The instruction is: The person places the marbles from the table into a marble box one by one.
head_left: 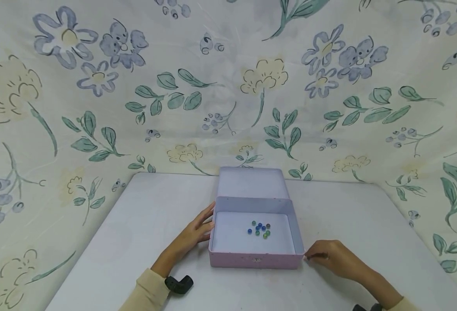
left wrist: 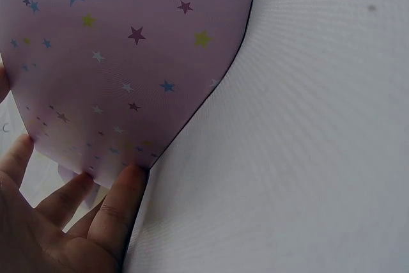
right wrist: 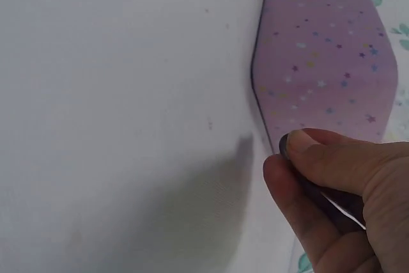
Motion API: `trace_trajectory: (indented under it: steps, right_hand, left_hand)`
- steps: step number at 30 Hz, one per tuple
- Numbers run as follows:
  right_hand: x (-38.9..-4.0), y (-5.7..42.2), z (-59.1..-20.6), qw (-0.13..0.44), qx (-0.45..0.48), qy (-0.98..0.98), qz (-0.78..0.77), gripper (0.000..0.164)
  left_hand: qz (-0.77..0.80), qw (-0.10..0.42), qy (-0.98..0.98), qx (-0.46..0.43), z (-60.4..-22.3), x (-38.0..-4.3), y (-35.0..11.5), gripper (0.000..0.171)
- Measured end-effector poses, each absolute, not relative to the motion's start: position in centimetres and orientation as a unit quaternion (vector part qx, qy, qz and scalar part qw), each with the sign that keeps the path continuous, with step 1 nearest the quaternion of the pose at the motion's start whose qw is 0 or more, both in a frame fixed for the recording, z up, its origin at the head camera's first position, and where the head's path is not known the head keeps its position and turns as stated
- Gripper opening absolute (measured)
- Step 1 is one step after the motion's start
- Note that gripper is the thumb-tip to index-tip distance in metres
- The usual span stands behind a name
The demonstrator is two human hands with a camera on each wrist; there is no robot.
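Note:
A pink-purple box [head_left: 256, 260], printed with small stars, stands on the table with its lid [head_left: 253, 183] raised at the back. Several small marbles [head_left: 263, 228], blue, green and one darker, lie together on its pale floor. With fingers spread, my left hand [head_left: 191, 233] rests against the box's left side; its fingertips [left wrist: 133, 176] touch the starry wall. By the front right corner of the box is my right hand [head_left: 335, 257]. Between its thumb and index finger it pinches a small dark rounded thing [right wrist: 284, 144], mostly hidden by them; I cannot tell its kind.
A white table [head_left: 142, 207] carries the box. Behind and at both sides hangs a pale cloth [head_left: 228, 99] with painted flowers and leaves. A small metal clasp [head_left: 257, 260] sits on the box's front wall. Dark straps [head_left: 179, 285] circle the wrists.

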State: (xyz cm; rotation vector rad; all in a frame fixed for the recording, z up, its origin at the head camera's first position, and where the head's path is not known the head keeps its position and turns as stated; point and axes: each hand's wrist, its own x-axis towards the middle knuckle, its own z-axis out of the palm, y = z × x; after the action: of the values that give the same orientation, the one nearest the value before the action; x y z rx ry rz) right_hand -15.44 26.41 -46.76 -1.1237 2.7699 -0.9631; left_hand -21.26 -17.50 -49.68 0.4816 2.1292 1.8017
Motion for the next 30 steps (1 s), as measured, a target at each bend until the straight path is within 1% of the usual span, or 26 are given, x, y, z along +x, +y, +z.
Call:
trace_trajectory:
  steps: [5, 11, 19, 25, 30]
  right_hand:
    - [-15.9, 26.8, -45.3, -0.005, -0.356, 0.88, -0.313, 0.014]
    - [-16.3, 27.1, -43.4, -0.029, -0.365, 0.875, -0.317, 0.015]
    - [-17.4, 26.6, -40.9, -0.002, -0.341, 0.878, -0.337, 0.02]
    - [-18.5, 25.3, -39.9, -0.009, -0.364, 0.867, -0.341, 0.021]
    - [-19.5, 23.7, -39.2, -0.001, -0.374, 0.864, -0.336, 0.02]
  left_hand:
    - [0.626, 0.151, 0.744, 0.177, -49.6, -21.4, -17.6, 0.062]
    - [0.628, 0.153, 0.741, 0.179, -49.6, -21.4, -17.6, 0.063]
    - [0.63, 0.152, 0.742, 0.172, -49.8, -21.3, -17.5, 0.063]
    - [0.628, 0.149, 0.747, 0.161, -49.8, -21.2, -17.4, 0.063]
    - [0.632, 0.15, 0.741, 0.171, -49.8, -21.2, -17.4, 0.063]
